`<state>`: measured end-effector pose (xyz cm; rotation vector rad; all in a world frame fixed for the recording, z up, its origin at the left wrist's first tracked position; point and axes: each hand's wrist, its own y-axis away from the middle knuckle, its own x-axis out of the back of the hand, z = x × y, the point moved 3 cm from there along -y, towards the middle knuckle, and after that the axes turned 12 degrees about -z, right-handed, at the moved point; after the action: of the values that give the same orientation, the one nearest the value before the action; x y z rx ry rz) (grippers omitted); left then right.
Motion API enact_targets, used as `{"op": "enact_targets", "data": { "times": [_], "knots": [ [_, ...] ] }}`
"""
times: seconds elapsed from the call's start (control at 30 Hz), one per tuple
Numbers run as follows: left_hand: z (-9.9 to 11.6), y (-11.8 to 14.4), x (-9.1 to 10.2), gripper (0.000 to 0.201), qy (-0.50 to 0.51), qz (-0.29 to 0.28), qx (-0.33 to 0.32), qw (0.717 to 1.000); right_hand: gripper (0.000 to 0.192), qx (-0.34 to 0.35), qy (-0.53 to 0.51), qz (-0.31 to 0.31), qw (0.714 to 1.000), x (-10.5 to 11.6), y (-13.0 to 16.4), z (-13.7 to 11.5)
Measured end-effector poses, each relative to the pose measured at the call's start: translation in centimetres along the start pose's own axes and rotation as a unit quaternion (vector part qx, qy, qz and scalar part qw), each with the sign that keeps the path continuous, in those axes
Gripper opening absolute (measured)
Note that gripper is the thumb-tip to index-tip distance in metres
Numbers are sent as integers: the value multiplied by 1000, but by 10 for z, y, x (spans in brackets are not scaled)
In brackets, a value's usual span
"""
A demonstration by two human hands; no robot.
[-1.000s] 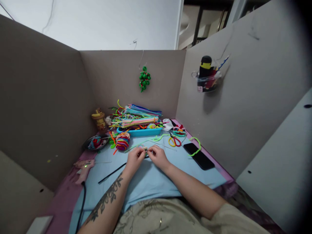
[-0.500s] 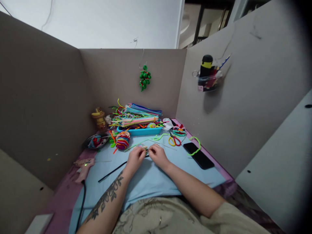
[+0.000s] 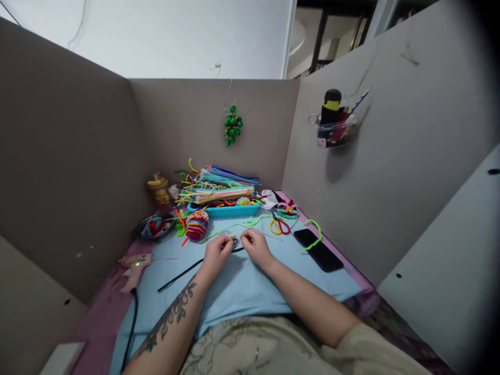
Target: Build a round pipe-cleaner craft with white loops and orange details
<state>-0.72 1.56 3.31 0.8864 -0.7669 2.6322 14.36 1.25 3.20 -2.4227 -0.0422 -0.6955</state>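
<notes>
My left hand (image 3: 217, 254) is closed in a pinch on a small pastel piece (image 3: 229, 235) with dark spots, which is mostly hidden by the fingers. Just to its right, my right hand (image 3: 255, 249) is pinched too, a narrow gap away; whatever its fingertips hold is too small to make out. A black pipe cleaner (image 3: 182, 274) lies on the light blue cloth (image 3: 238, 291) and runs under the left wrist toward the right hand. Beyond the hands are a striped multicoloured pipe-cleaner piece (image 3: 197, 226) and yellow-and-red scissors (image 3: 279, 226).
A blue tray (image 3: 234, 211) heaped with pipe cleaners (image 3: 226, 187) stands at the back. At left are a pink glue gun (image 3: 136, 271) and a dark bowl (image 3: 142, 232). A black phone (image 3: 320, 252) lies at right under a green pipe cleaner (image 3: 320, 232). Grey panels surround the table.
My right hand has moved slightly right, away from the left, opening a small gap between the fingertips. The left hand stays almost where it was.
</notes>
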Motion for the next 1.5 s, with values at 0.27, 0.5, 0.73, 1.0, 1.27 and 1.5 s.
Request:
{"op": "enact_targets", "data": {
  "times": [0.27,0.5,0.73,1.0,1.27,1.5],
  "knots": [
    [-2,0,1,19,2,26,10,1000,11,38,21,-21,999,-3,3,-8],
    [-2,1,-1,18,-12,23,-5,1000,13,84,79,-33,993,-6,7,-10],
    [1,1,-1,19,-33,-4,-28,999,14,91,123,-37,988,-6,7,-8],
    [0,1,-3,18,-32,0,-7,999,13,57,123,-47,990,-10,6,-3],
    [3,2,-7,21,-2,-23,20,1000,11,33,108,-58,992,-14,6,0],
    [-6,-1,-7,25,64,-56,90,992,12,54,85,-73,992,-11,5,0]
  ]
}}
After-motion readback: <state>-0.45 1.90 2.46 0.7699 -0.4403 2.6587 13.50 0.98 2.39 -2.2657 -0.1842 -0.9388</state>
